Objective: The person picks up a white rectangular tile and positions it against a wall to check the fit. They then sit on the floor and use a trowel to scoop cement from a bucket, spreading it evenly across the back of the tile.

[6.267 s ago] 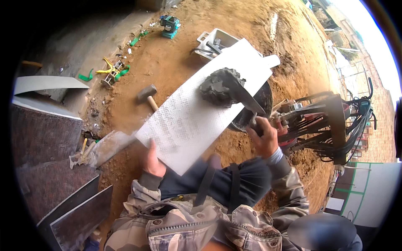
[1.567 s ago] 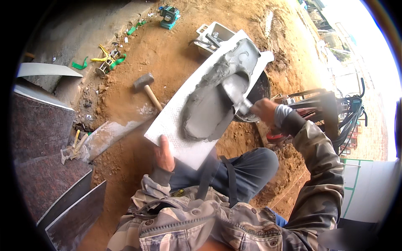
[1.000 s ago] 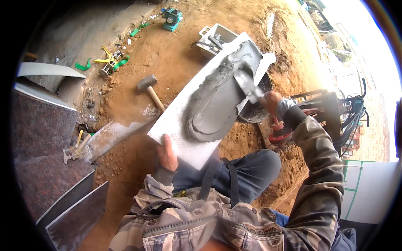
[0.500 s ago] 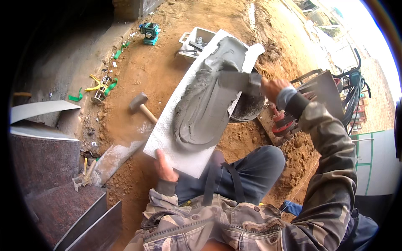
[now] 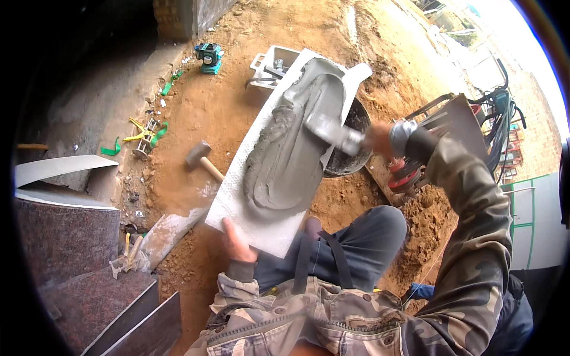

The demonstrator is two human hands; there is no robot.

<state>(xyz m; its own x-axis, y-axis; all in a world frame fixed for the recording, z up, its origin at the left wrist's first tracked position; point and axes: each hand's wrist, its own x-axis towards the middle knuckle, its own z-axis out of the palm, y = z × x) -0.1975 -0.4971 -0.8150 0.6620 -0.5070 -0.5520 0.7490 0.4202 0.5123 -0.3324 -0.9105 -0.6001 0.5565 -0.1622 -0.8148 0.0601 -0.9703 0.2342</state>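
Note:
A long white slab (image 5: 276, 228) with a dimpled surface lies slanted before me, its near end above my lap. Thick grey mortar (image 5: 285, 160) covers most of its face, with smooth streaks and ridged edges. My left hand (image 5: 238, 243) grips the slab's near left edge, thumb on top and the other fingers hidden beneath. In my right hand (image 5: 382, 139) is a trowel (image 5: 328, 129), smeared by motion, its blade over the right side of the mortar. Partly hidden under the slab's right edge stands a dark bucket (image 5: 358, 163).
A hammer (image 5: 199, 154) rests on the dirt left of the slab. Beyond are a white crate (image 5: 261, 76) of tools and a teal levelling device (image 5: 209, 58). Dark stone slabs (image 5: 71, 237) lean at left. A red-and-black tool (image 5: 405, 175) and a cart with hoses (image 5: 502, 113) stand right.
My right hand has swung the trowel: its blade is turned and tilted differently and sits slightly lower. The mortar near the far end looks smoother. My left hand keeps its grip.

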